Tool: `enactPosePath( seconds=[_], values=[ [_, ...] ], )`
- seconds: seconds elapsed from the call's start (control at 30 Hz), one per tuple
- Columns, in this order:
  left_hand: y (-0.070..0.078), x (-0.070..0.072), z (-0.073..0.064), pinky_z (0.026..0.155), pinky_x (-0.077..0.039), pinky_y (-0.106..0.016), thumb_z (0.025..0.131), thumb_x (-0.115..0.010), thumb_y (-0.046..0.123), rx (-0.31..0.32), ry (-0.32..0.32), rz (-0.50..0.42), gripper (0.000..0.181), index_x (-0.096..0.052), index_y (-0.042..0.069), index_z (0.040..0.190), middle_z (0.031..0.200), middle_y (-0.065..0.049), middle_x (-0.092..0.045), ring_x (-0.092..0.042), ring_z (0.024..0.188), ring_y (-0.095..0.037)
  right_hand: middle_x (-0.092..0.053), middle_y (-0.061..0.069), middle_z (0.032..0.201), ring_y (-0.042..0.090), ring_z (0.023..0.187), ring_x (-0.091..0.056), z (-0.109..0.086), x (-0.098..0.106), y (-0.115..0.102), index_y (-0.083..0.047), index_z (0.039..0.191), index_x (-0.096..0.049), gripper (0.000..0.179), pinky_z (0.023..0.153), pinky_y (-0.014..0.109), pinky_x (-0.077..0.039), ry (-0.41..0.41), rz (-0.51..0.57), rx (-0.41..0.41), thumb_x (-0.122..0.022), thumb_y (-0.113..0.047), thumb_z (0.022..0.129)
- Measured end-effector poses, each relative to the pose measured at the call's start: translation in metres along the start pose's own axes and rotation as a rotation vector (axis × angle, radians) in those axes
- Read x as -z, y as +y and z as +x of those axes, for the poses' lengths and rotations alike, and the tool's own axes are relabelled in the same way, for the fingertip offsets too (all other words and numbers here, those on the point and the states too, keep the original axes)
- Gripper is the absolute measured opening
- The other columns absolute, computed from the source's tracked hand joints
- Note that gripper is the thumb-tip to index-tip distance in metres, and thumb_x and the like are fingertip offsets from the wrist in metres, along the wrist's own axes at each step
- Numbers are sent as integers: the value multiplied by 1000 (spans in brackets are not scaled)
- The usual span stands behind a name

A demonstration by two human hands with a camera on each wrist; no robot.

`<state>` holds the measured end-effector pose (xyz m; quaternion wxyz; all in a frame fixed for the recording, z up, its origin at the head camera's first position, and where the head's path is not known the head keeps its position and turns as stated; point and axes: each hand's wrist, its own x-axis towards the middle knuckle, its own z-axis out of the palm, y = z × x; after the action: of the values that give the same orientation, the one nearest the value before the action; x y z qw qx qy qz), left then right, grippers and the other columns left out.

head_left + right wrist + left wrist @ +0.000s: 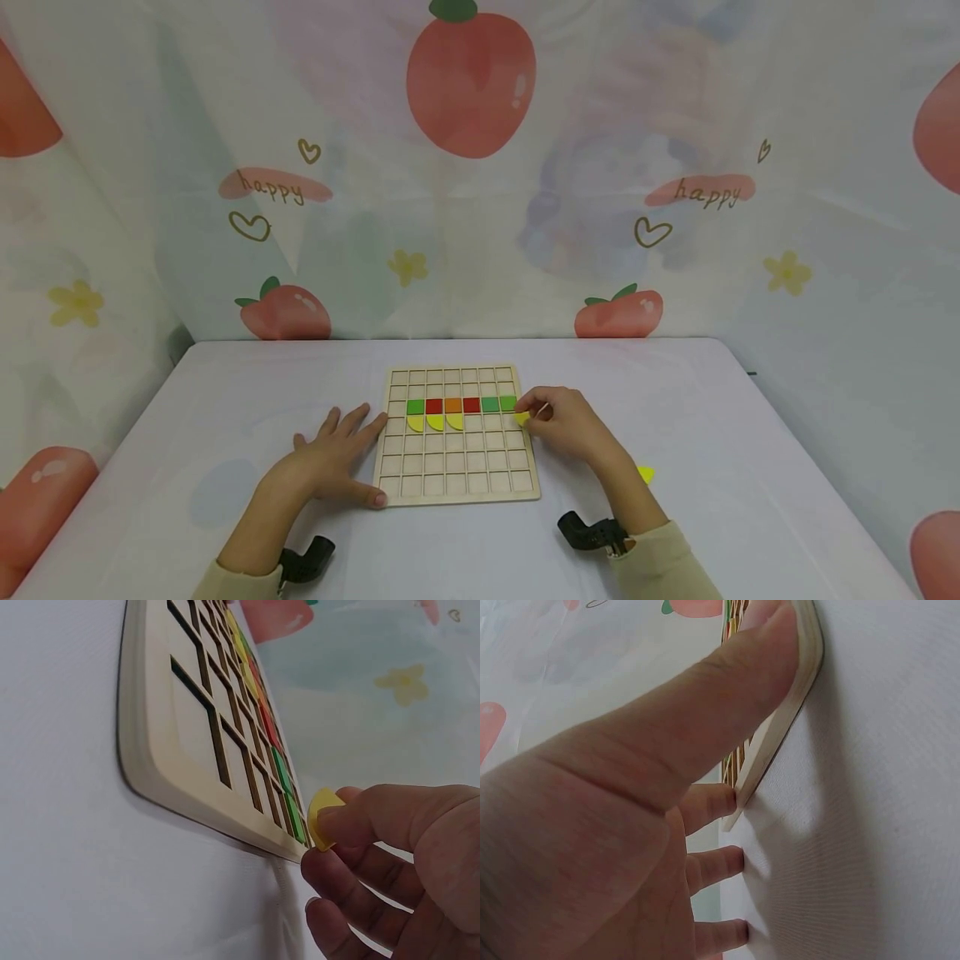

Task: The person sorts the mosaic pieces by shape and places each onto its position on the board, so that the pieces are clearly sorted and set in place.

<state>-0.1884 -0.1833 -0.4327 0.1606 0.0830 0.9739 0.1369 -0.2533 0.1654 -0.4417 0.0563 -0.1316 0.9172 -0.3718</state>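
Observation:
A wooden grid board (465, 483) lies on the table, its shallow square cells in rows. One row holds green, red and orange square tiles (453, 406). Below its left end sit three yellow quarter-circle tiles (435, 422). My left hand (330, 460) is spread at the board's left side, thumb on the near left corner and fingertips along the edge. Between thumb and fingers, my right hand (562, 423) pinches another yellow quarter-circle tile (321, 817) at the board's right edge, beside the green tile (294, 817) ending the row.
Partly hidden behind the right forearm, a yellow piece (646, 474) lies on the white tablecloth (465, 558). Black wrist cameras sit at both wrists. A patterned curtain (480, 233) hangs behind the table's far edge.

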Motion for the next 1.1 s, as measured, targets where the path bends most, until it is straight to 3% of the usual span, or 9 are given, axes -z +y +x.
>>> enactPosePath(
  seconds=[0.57,1.1],
  values=[
    [-1,-2,2,95,-13,-88,58,-86,66,3,5,3,121,-31,24,158,165,-13,-21,-10,148,-54,-63,-4,89,15,81,-57,-1,-10,-8,-22,96,-74,20,70,30,-49,5,17,-24,-74,-6,84],
    [-2,-1,2,95,-13,-88,58,-86,66,-2,2,-3,121,-31,23,158,165,-14,-20,-10,148,-55,-65,-6,88,14,81,-60,1,-6,-18,-21,97,-74,18,70,28,-51,20,26,59,-73,-6,85]
  ],
)
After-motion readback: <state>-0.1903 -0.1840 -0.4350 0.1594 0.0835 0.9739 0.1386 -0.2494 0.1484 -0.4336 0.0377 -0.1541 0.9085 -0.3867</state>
